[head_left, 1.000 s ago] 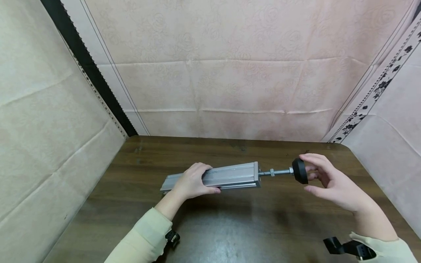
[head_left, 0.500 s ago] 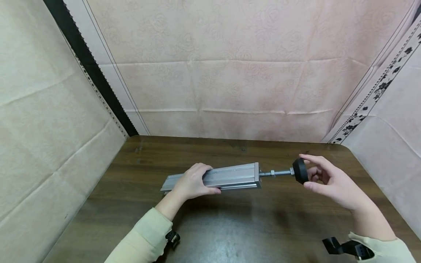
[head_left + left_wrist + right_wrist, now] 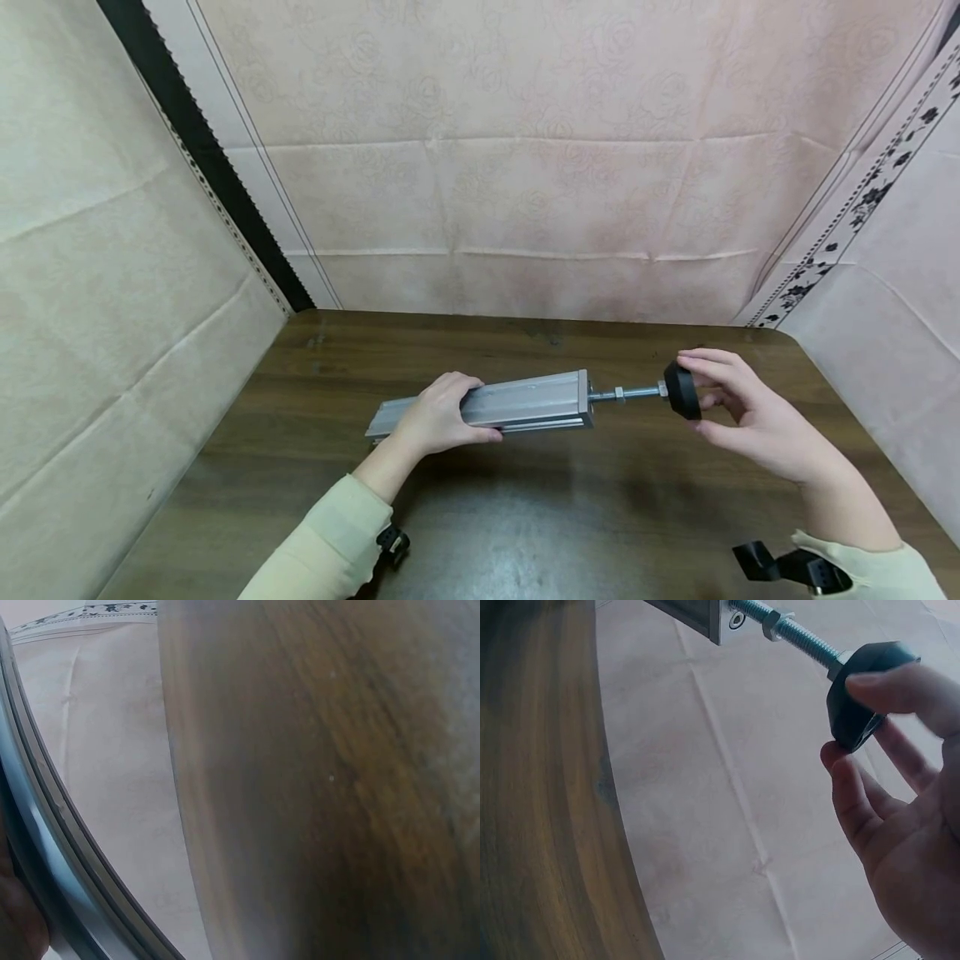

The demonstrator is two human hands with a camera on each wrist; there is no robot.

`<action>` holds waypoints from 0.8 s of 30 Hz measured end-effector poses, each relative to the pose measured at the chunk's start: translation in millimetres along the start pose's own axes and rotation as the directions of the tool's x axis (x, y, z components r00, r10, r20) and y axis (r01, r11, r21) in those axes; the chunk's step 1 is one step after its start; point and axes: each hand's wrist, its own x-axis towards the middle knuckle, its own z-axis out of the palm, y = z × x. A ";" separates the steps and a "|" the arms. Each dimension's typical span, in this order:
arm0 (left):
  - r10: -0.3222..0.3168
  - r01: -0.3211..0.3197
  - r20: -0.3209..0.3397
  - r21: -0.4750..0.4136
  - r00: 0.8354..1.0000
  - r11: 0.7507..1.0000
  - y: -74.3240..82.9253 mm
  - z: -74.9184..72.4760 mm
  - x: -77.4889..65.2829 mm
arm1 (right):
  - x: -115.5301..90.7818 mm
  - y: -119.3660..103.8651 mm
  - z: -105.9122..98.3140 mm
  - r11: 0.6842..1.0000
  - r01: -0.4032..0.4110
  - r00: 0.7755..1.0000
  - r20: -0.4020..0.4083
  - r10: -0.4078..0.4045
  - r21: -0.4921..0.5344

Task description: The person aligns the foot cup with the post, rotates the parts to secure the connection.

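In the head view, my left hand (image 3: pixel 442 417) grips a silver aluminium profile (image 3: pixel 528 402) held above the table. Its thumb lies along the near side. From the profile's right end a threaded rod (image 3: pixel 637 393) sticks out, carrying a hex nut (image 3: pixel 619 393) partway along. A black levelling foot (image 3: pixel 682 392) sits on the rod's outer end, with another nut against it. My right hand (image 3: pixel 750 412) pinches this foot by its rim between thumb and fingers, as the right wrist view confirms at the foot (image 3: pixel 851 709). Only the profile's edge (image 3: pixel 75 840) shows in the left wrist view.
A brown wood-grain table (image 3: pixel 480 533) lies beneath both hands. Pale patterned cloth (image 3: pixel 525 183) hangs behind it, with more cloth on the left (image 3: pixel 112 333) and right (image 3: pixel 900 317) sides. Both wrists wear black camera mounts.
The right hand's fingers have shifted on the foot's rim, drawing in and then spreading a little. The foot sways slightly right, then back left. The left hand and profile stay nearly still.
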 end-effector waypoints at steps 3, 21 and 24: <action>0.011 -0.011 -0.004 0.003 1.000 1.000 0.1 0.2 0.2 | 0.3 -2.1 -0.7 0.999 -0.034 0.999 -0.006 0.034 -0.025; 0.006 -0.006 0.005 -0.003 1.000 1.000 1.7 1.1 -1.3 | -3.5 -3.5 -2.8 0.977 -0.189 0.982 0.000 0.190 -0.102; 0.004 -0.004 -0.002 -0.008 1.000 1.000 1.7 0.6 -0.7 | -2.2 -3.6 -4.6 0.989 -0.123 0.991 0.046 0.127 -0.076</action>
